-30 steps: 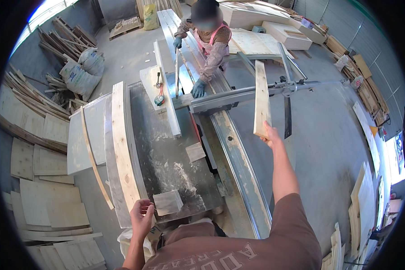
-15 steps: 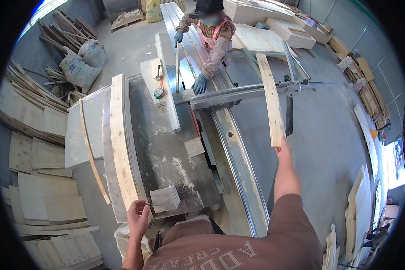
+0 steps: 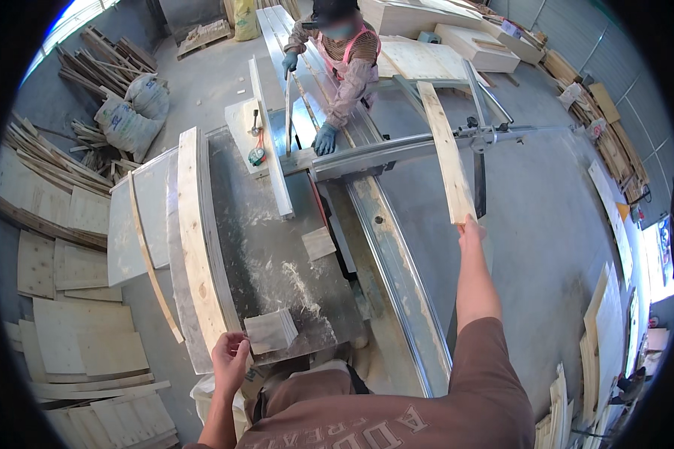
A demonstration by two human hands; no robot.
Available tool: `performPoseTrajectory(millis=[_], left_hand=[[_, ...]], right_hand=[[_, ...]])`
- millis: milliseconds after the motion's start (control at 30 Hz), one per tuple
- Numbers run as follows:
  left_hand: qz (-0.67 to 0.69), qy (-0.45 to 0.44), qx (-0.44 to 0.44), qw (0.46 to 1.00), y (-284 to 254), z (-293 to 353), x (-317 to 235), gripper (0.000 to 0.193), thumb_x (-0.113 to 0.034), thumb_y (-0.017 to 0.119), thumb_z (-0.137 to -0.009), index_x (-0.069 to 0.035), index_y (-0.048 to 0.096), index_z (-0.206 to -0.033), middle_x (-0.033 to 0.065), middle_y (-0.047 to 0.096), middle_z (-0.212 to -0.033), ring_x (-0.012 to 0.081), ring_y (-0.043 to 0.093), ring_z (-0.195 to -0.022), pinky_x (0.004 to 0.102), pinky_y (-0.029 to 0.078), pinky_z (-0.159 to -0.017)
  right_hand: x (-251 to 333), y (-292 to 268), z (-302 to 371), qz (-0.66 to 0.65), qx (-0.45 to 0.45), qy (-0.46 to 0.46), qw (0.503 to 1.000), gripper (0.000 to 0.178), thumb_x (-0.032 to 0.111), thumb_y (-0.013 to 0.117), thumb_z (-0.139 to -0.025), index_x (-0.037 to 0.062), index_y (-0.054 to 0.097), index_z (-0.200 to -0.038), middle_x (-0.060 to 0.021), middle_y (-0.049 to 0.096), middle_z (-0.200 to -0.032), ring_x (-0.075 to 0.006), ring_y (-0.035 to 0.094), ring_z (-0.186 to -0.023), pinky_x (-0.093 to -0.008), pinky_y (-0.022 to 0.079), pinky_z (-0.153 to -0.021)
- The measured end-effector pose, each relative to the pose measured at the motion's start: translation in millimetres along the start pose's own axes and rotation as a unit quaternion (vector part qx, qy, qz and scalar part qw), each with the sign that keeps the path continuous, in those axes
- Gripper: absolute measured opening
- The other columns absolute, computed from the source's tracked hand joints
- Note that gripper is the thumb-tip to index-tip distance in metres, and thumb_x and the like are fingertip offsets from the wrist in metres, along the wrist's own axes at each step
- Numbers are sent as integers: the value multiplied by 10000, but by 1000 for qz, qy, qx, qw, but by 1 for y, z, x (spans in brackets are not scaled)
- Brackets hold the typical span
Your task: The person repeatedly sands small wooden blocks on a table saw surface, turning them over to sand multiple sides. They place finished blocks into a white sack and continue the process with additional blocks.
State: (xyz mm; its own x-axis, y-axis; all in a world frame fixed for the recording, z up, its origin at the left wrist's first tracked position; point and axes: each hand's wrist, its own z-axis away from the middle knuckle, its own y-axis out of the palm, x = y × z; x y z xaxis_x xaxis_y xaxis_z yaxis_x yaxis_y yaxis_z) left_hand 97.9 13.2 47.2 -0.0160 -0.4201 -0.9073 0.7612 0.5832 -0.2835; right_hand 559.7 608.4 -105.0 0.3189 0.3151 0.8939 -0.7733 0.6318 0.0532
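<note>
At the near end of a pale plank [image 3: 445, 153], the person's right hand [image 3: 469, 228] is closed, its fingers gripping the wood by its short edge, with the arm stretched forward. The plank points away from the body, right of the tabletop [image 3: 240, 217], and crosses a metal crossbar [image 3: 382, 159]; whether it rests on that bar or is held over it cannot be told from where one stands. The left hand [image 3: 230, 358] is held low, its fingers loosely curled and partly open, just beside the near end of a stack of long boards [image 3: 195, 239]. Right of this hand, a small pile of squarish wooden pieces [image 3: 268, 331] sits at the near edge of the dark tabletop, strewn with sawdust [image 3: 298, 280]; a single squarish piece [image 3: 319, 244] lies farther along, by the right edge. Beyond it, a straight metal fence [image 3: 273, 157] runs lengthwise, with a tape measure [image 3: 256, 156] on a pale panel [image 3: 241, 123] to its left. A long metal rail [image 3: 401, 269] flanks the tabletop on the right. At the far side stands a co-worker [image 3: 347, 63] in a dark cap [image 3: 335, 10]; one gloved hand [image 3: 290, 62] grasps the top of a slender strip [image 3: 288, 112], the other gloved hand [image 3: 325, 140] lies near the crossbar's left end. Outermost, white sacks [image 3: 127, 126] and rough timber strips [image 3: 101, 63] stand along the left, and pale sheets [image 3: 600, 322] lean at the right.
</note>
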Motion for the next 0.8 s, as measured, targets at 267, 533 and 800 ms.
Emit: performPoseTrajectory(millis=[267,533,800], left_hand=[[-14,-32,-17,999,2,15,22,189,-74,692,-1034,30,668,-1190,73,747,-1047,134,699,-946,298,568,-866],[-67,-48,-59,995,6,16,10,216,-113,715,-1026,18,682,-1194,70,743,-1046,126,681,-905,301,566,-815],[-128,23,-68,989,29,-25,-1,328,-95,770,-962,9,671,-1256,106,722,-1068,212,680,-963,365,567,-871]], right_hand=[[4,50,-19,-9,19,-17,1000,462,83,743,-1028,-165,558,-1371,-248,649,-1362,-352,730,-1136,-416,668,-933],[-8,82,103,37,-51,10,998,686,410,689,-1062,-175,546,-1392,-304,597,-1460,-405,683,-1254,-489,595,-1058],[-156,9,304,308,339,-433,776,303,184,721,-996,10,630,-1227,-211,629,-1223,-400,594,-1179,-488,463,-1057]])
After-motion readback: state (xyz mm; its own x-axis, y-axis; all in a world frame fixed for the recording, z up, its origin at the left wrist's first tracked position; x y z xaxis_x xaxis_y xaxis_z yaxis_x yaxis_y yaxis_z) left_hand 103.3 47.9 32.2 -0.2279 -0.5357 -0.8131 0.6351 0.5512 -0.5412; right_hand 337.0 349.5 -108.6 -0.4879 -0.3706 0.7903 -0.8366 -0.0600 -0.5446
